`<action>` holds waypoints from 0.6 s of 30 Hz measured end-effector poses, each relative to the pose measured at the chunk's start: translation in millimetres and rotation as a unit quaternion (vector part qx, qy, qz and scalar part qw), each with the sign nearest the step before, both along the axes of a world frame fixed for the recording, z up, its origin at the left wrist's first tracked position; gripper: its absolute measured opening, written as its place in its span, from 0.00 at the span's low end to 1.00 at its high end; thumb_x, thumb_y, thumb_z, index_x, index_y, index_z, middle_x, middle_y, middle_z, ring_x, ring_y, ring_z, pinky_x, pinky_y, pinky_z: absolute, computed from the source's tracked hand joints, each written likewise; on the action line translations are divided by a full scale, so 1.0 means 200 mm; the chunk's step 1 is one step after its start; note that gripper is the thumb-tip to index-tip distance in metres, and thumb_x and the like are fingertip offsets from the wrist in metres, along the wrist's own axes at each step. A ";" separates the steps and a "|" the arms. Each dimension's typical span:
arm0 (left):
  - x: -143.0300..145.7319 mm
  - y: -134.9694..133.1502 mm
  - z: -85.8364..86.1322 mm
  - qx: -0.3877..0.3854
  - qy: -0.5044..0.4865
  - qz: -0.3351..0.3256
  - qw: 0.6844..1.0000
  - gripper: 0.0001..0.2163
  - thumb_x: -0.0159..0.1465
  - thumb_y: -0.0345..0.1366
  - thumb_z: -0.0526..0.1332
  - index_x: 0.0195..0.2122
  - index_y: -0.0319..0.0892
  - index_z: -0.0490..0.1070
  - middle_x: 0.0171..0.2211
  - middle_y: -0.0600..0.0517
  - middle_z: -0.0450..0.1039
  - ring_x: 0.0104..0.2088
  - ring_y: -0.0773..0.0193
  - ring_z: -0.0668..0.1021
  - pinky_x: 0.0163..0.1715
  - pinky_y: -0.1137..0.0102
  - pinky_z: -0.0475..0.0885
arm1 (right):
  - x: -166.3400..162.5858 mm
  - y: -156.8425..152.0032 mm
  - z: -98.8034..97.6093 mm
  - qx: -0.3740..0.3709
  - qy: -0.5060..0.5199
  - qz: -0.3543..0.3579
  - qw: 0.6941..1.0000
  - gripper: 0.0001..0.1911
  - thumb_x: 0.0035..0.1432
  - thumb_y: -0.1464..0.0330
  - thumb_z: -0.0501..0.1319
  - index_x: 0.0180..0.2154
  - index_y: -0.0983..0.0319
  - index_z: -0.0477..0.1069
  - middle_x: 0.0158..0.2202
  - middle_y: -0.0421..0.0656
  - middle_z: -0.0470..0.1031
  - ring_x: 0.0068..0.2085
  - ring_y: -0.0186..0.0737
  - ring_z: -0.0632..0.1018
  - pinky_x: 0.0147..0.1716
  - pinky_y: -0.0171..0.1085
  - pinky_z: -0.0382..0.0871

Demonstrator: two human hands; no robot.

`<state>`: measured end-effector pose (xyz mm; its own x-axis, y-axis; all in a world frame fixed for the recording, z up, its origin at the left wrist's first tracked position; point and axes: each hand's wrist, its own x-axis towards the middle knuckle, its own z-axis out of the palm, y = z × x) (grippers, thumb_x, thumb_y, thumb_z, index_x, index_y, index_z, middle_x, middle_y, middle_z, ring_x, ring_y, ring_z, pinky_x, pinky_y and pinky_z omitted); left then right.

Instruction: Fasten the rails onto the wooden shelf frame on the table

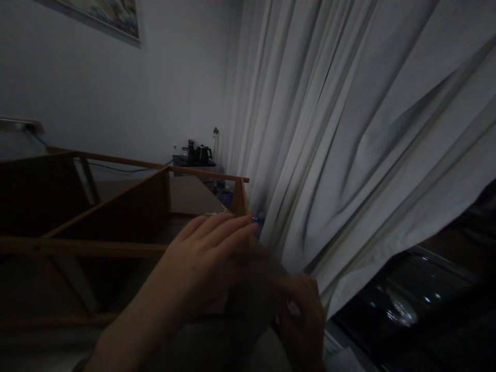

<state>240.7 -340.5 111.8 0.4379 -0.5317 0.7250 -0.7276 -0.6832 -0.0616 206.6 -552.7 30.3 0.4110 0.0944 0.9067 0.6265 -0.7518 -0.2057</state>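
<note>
A wooden frame [116, 249] with crossbars and dark panels lies across the left and middle of the view. My left hand [209, 248] reaches over its near right corner, fingers stretched out side by side and thumb hidden; whether it touches the wood is unclear. Lower and to the right, my right hand [300, 310] is closed, with a small white bit showing between thumb and fingers. A dim, blurred greyish shape [267, 263] spans the space between both hands. Its kind cannot be made out in the low light.
A long white curtain [310, 129] hangs close on the right, beside a dark, shiny surface [406, 299]. At the back, a black kettle [203, 153] stands on a small dark cabinet [207, 169]. A framed picture [112, 15] hangs on the wall; a cable [116, 167] runs behind the frame.
</note>
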 end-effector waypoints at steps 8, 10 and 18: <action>0.09 -0.04 -0.08 0.042 0.032 -0.014 0.999 0.18 0.65 0.39 0.65 0.56 0.46 0.71 0.57 0.49 0.75 0.55 0.55 0.78 0.57 0.58 0.65 | 0.04 0.04 0.02 -0.009 -0.008 -0.006 1.000 0.05 0.66 0.67 0.60 0.36 0.56 0.73 0.24 0.33 0.75 0.26 0.33 0.72 0.33 0.38 0.60; 0.09 -0.05 -0.08 0.039 0.035 -0.017 0.998 0.16 0.66 0.37 0.64 0.54 0.45 0.72 0.55 0.49 0.76 0.52 0.56 0.79 0.55 0.59 0.67 | 0.05 0.04 0.02 -0.017 -0.001 0.000 1.000 0.05 0.67 0.67 0.60 0.36 0.56 0.73 0.25 0.32 0.76 0.27 0.33 0.72 0.33 0.38 0.60; 0.11 -0.05 -0.09 0.026 0.043 -0.027 0.998 0.14 0.66 0.34 0.63 0.53 0.44 0.74 0.52 0.48 0.79 0.48 0.58 0.82 0.50 0.60 0.72 | 0.07 0.04 0.00 -0.017 0.018 -0.005 1.000 0.05 0.65 0.68 0.61 0.34 0.56 0.71 0.26 0.32 0.76 0.28 0.34 0.71 0.35 0.37 0.59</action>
